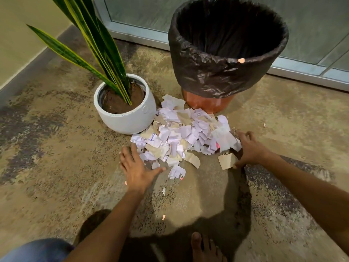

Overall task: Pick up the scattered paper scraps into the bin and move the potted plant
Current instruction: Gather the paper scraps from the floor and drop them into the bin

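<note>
A heap of white and brown paper scraps (pixel 181 135) lies on the floor between the potted plant (pixel 125 110) and the bin (pixel 226 52). The plant has long green-yellow leaves in a round white pot. The bin is orange, lined with a black bag, and stands upright behind the heap. My left hand (pixel 135 167) lies flat on the floor with spread fingers touching the heap's left edge. My right hand (pixel 247 150) cups the heap's right edge, its fingers curled against the scraps and its thumb on a brown piece of card (pixel 227 160).
A few stray scraps (pixel 163 191) lie on the mottled floor in front of the heap. A glass door with a metal frame (pixel 294 69) runs behind the bin. A wall skirting borders the left. My bare foot (pixel 204 248) and knee are at the bottom.
</note>
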`<state>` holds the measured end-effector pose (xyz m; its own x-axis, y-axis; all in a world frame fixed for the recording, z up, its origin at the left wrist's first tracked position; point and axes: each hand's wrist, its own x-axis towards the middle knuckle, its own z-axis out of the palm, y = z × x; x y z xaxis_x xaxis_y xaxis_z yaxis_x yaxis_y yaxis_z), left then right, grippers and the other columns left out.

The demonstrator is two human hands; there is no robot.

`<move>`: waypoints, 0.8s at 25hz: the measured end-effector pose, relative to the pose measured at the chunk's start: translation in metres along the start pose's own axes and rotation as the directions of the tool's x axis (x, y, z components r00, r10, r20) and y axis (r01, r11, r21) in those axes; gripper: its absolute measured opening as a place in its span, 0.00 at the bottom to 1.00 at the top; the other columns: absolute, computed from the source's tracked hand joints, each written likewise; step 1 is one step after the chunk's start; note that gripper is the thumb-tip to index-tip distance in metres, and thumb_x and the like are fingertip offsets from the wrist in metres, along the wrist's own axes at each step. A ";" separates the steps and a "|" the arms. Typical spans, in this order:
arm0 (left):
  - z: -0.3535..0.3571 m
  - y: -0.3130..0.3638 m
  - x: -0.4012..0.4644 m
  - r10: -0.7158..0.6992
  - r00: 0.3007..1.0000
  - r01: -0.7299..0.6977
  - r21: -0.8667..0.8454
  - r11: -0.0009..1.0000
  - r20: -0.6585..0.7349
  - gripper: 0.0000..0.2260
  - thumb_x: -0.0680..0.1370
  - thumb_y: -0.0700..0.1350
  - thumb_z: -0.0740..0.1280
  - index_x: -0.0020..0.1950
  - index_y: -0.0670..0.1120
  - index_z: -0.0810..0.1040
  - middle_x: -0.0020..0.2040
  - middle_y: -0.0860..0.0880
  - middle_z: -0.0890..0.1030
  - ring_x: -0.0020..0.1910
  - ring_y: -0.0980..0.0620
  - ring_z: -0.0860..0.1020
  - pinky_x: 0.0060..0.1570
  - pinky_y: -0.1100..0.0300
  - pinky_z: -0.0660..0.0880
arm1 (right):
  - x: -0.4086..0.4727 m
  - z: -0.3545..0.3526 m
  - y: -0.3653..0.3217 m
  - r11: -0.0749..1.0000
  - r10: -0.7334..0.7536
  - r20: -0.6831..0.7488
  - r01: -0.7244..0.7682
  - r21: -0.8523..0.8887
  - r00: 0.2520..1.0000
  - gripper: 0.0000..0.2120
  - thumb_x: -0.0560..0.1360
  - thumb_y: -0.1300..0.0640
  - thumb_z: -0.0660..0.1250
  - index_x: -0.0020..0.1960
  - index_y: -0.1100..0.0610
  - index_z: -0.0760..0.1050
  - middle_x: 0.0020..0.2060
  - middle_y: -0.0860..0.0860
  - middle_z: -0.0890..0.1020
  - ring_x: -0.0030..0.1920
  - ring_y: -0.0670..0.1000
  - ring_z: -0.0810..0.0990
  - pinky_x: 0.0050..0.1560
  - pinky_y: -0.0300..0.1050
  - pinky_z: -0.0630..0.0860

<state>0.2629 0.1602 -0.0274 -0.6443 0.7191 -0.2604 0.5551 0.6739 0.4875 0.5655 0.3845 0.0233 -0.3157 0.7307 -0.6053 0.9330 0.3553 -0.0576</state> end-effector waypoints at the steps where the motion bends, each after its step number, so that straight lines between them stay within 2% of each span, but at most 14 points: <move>1: -0.004 -0.001 0.008 -0.035 0.998 0.035 -0.003 0.999 0.043 0.64 0.54 0.75 0.69 0.77 0.50 0.37 0.78 0.43 0.37 0.76 0.40 0.37 0.70 0.42 0.38 | 0.004 0.001 -0.001 1.000 0.003 -0.003 -0.003 -0.007 1.000 0.69 0.54 0.43 0.83 0.78 0.51 0.38 0.77 0.60 0.48 0.74 0.67 0.58 0.68 0.64 0.68; 4: -0.013 -0.001 0.030 -0.042 0.982 0.031 0.060 0.998 0.183 0.67 0.54 0.73 0.72 0.76 0.46 0.34 0.78 0.43 0.37 0.76 0.43 0.37 0.73 0.44 0.39 | 0.017 -0.002 -0.019 0.997 -0.059 -0.026 0.058 -0.054 0.998 0.69 0.55 0.47 0.82 0.77 0.49 0.35 0.76 0.59 0.50 0.70 0.67 0.66 0.63 0.59 0.73; 7: -0.011 0.013 0.038 0.045 0.976 -0.049 0.011 0.999 0.215 0.67 0.54 0.71 0.73 0.77 0.43 0.36 0.78 0.42 0.37 0.77 0.43 0.38 0.75 0.45 0.42 | 0.027 -0.008 -0.049 0.990 -0.143 -0.027 0.143 -0.015 0.989 0.66 0.58 0.51 0.81 0.77 0.50 0.34 0.75 0.61 0.51 0.68 0.66 0.68 0.64 0.57 0.73; 9: -0.005 0.025 0.033 0.119 0.972 -0.105 -0.076 0.992 0.204 0.67 0.53 0.70 0.73 0.77 0.44 0.39 0.78 0.44 0.36 0.76 0.44 0.37 0.75 0.45 0.43 | 0.029 -0.006 -0.075 0.975 -0.220 -0.058 0.220 0.005 0.974 0.62 0.60 0.50 0.80 0.78 0.53 0.39 0.74 0.61 0.56 0.67 0.63 0.69 0.64 0.54 0.72; 11: -0.002 0.034 0.023 0.167 0.970 -0.127 -0.223 0.966 0.174 0.65 0.52 0.70 0.74 0.78 0.48 0.44 0.79 0.47 0.43 0.77 0.46 0.41 0.75 0.45 0.48 | 0.024 0.001 -0.104 0.942 -0.335 -0.038 0.334 -0.028 0.941 0.56 0.62 0.49 0.80 0.77 0.57 0.47 0.72 0.58 0.60 0.64 0.60 0.71 0.58 0.47 0.72; 13: -0.004 0.036 0.014 0.174 0.980 -0.122 -0.413 0.903 0.092 0.58 0.53 0.71 0.75 0.76 0.51 0.55 0.76 0.49 0.59 0.75 0.49 0.56 0.71 0.48 0.61 | 0.014 0.005 -0.127 0.901 -0.435 -0.012 0.435 -0.006 0.900 0.51 0.63 0.52 0.79 0.75 0.59 0.52 0.72 0.56 0.59 0.63 0.59 0.72 0.54 0.43 0.72; 15: -0.008 0.029 0.009 0.134 0.991 -0.117 -0.538 0.835 -0.007 0.48 0.56 0.69 0.76 0.71 0.55 0.64 0.69 0.53 0.70 0.65 0.54 0.71 0.62 0.55 0.72 | 0.003 -0.006 -0.133 0.893 -0.450 -0.026 0.449 -0.019 0.893 0.51 0.67 0.54 0.76 0.78 0.55 0.46 0.74 0.55 0.55 0.63 0.61 0.74 0.48 0.42 0.74; 16: -0.010 0.023 0.006 0.097 0.994 -0.108 -0.563 0.819 -0.049 0.43 0.58 0.68 0.75 0.69 0.56 0.67 0.65 0.53 0.73 0.61 0.55 0.74 0.57 0.57 0.75 | -0.003 -0.016 -0.135 0.903 -0.424 -0.051 0.418 -0.098 0.904 0.51 0.68 0.53 0.75 0.78 0.53 0.43 0.76 0.56 0.53 0.63 0.62 0.74 0.47 0.43 0.75; 17: -0.012 0.017 0.003 0.046 0.996 -0.085 -0.577 0.812 -0.082 0.37 0.62 0.68 0.73 0.67 0.56 0.69 0.63 0.53 0.75 0.59 0.54 0.75 0.54 0.56 0.76 | -0.010 -0.025 -0.136 0.912 -0.384 -0.089 0.362 -0.192 0.919 0.51 0.69 0.52 0.74 0.78 0.51 0.41 0.77 0.57 0.51 0.64 0.64 0.73 0.50 0.47 0.76; 19: -0.014 0.005 0.004 -0.071 0.987 -0.024 -0.561 0.827 -0.147 0.25 0.71 0.64 0.68 0.64 0.54 0.71 0.60 0.48 0.76 0.57 0.49 0.75 0.57 0.48 0.77 | -0.026 -0.034 -0.143 0.906 -0.338 -0.160 0.276 -0.320 0.927 0.48 0.70 0.50 0.72 0.78 0.51 0.43 0.77 0.58 0.50 0.69 0.65 0.67 0.57 0.56 0.75; 20: -0.016 0.000 0.010 -0.106 0.976 -0.001 -0.495 0.869 -0.189 0.21 0.74 0.60 0.65 0.63 0.52 0.72 0.62 0.45 0.74 0.60 0.45 0.74 0.61 0.43 0.73 | -0.037 -0.032 -0.151 0.890 -0.371 -0.182 0.293 -0.349 0.910 0.45 0.71 0.51 0.72 0.78 0.51 0.45 0.77 0.58 0.51 0.69 0.64 0.66 0.58 0.57 0.75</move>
<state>0.2480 0.1647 -0.0170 -0.7872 0.5984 -0.1489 0.2226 0.5010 0.8364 0.4302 0.3225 0.0797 -0.6652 0.6398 -0.3849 0.6778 0.7337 0.0481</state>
